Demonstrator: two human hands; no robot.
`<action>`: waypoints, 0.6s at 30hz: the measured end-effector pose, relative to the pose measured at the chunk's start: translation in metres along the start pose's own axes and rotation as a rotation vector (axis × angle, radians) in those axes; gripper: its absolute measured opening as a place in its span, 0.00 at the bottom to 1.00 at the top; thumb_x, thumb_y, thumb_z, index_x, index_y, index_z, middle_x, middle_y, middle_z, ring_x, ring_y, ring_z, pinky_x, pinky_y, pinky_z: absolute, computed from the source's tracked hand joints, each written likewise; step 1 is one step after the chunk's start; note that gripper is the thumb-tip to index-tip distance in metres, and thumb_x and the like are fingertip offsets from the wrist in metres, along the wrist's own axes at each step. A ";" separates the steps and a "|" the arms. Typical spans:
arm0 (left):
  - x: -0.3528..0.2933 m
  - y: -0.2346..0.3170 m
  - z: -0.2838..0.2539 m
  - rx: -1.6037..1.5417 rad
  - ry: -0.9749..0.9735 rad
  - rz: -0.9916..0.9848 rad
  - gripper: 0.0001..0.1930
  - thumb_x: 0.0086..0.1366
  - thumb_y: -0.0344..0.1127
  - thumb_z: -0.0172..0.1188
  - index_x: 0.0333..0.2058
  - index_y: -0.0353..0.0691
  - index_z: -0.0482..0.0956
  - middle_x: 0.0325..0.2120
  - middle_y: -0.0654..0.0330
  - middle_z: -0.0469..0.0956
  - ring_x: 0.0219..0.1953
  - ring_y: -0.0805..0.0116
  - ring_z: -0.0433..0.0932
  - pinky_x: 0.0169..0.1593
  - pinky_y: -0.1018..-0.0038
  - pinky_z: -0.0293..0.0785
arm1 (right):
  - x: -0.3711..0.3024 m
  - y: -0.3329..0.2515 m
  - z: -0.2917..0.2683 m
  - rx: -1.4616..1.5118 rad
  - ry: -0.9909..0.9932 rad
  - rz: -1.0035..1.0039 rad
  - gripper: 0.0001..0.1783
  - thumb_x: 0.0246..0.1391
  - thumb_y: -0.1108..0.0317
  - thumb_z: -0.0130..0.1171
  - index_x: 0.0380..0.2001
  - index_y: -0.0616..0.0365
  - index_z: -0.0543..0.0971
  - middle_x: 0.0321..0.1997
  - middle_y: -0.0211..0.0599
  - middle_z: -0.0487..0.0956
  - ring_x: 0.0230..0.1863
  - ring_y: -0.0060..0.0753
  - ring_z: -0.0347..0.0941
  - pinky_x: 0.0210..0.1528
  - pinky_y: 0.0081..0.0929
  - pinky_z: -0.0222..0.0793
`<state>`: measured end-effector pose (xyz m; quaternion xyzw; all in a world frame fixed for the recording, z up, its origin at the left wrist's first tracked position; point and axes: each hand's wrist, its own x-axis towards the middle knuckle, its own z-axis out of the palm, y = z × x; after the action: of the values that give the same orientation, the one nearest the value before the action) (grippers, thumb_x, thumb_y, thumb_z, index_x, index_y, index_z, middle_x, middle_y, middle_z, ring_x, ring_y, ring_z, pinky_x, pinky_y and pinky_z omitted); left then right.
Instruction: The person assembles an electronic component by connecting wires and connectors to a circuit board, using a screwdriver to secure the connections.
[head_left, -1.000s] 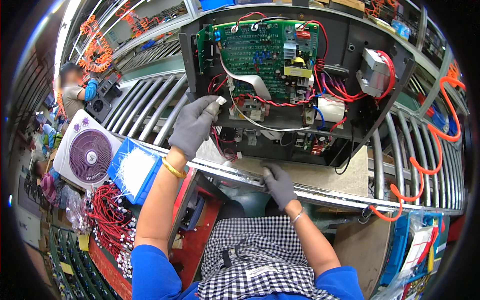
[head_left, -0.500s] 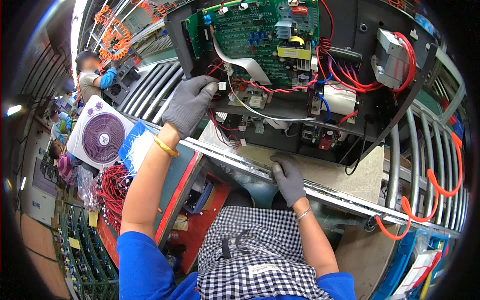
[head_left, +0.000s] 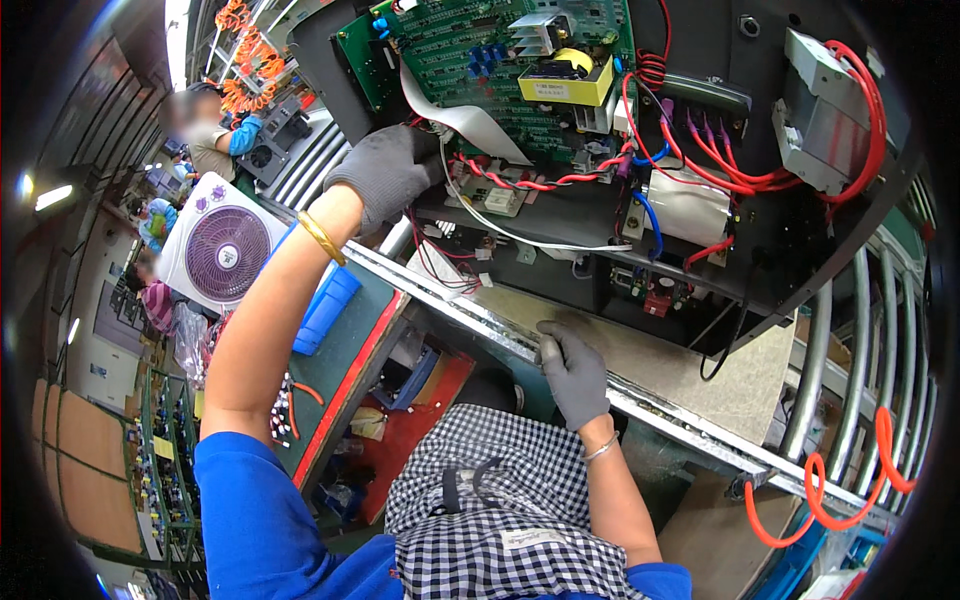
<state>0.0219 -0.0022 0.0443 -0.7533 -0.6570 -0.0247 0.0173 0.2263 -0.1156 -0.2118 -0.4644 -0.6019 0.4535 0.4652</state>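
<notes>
My left hand [head_left: 385,178], in a grey glove, reaches into the black metal chassis [head_left: 560,275] beside the lower left of a green circuit board [head_left: 480,120]. Its fingers are curled together; their tips are in shadow, and whatever they pinch is hidden. Close to it run a flat white ribbon cable [head_left: 470,125], a twisted red-and-black wire [head_left: 545,182] and a thin white wire [head_left: 500,232]. My right hand [head_left: 577,380], also gloved, rests at the metal edge rail [head_left: 660,405] below the chassis, fingers loosely extended with nothing in them.
The chassis stands on a pale board [head_left: 740,375] over the roller conveyor [head_left: 815,360]. An orange coiled hose [head_left: 830,500] hangs at the right. To the left are a fan [head_left: 225,250], a blue bin [head_left: 325,305] and orange-handled pliers [head_left: 293,405]. Another person [head_left: 210,145] works farther back.
My left hand has moved deeper into the chassis beside the circuit board; the white connector seen at its fingertips is now out of sight. My right hand stays by the rail. The view has shifted.
</notes>
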 end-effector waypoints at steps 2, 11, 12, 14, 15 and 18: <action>0.003 -0.005 -0.002 0.080 0.045 0.072 0.19 0.63 0.46 0.55 0.43 0.38 0.82 0.37 0.38 0.79 0.42 0.39 0.78 0.49 0.54 0.73 | 0.001 -0.001 -0.002 0.015 -0.020 0.021 0.16 0.62 0.63 0.53 0.48 0.59 0.81 0.31 0.42 0.82 0.32 0.34 0.79 0.40 0.30 0.73; 0.006 -0.007 -0.005 -0.132 -0.038 0.031 0.18 0.63 0.43 0.58 0.41 0.30 0.80 0.24 0.49 0.79 0.20 0.63 0.78 0.26 0.69 0.75 | 0.003 0.009 0.000 -0.032 -0.021 -0.076 0.15 0.61 0.65 0.53 0.47 0.58 0.81 0.30 0.44 0.81 0.32 0.37 0.80 0.40 0.32 0.74; 0.006 -0.006 -0.006 -0.131 -0.039 0.027 0.18 0.63 0.43 0.58 0.41 0.30 0.80 0.24 0.49 0.79 0.20 0.63 0.78 0.26 0.69 0.75 | 0.004 0.009 -0.001 -0.048 -0.023 -0.076 0.15 0.61 0.66 0.53 0.47 0.58 0.81 0.30 0.44 0.81 0.32 0.38 0.80 0.40 0.32 0.74; 0.007 -0.003 -0.007 -0.086 -0.092 -0.007 0.19 0.65 0.45 0.55 0.44 0.34 0.79 0.31 0.41 0.80 0.33 0.44 0.81 0.41 0.58 0.77 | 0.003 0.009 -0.002 -0.065 -0.027 -0.071 0.14 0.61 0.66 0.53 0.47 0.57 0.81 0.30 0.44 0.81 0.32 0.38 0.80 0.39 0.32 0.74; 0.007 -0.005 -0.003 -0.087 -0.095 -0.009 0.19 0.65 0.45 0.55 0.44 0.34 0.79 0.31 0.41 0.80 0.33 0.44 0.81 0.41 0.58 0.77 | 0.003 0.009 -0.002 -0.066 -0.044 -0.053 0.14 0.61 0.65 0.53 0.48 0.56 0.80 0.33 0.46 0.81 0.34 0.44 0.80 0.40 0.36 0.74; 0.008 -0.005 0.005 -0.415 -0.106 -0.079 0.19 0.67 0.43 0.54 0.46 0.32 0.78 0.24 0.47 0.80 0.20 0.57 0.81 0.26 0.66 0.79 | 0.003 0.006 -0.003 -0.067 -0.068 -0.034 0.14 0.61 0.63 0.54 0.48 0.54 0.80 0.37 0.48 0.82 0.36 0.50 0.80 0.40 0.40 0.74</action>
<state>0.0178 0.0065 0.0397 -0.7148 -0.6667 -0.1204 -0.1735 0.2294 -0.1113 -0.2171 -0.4537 -0.6399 0.4406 0.4365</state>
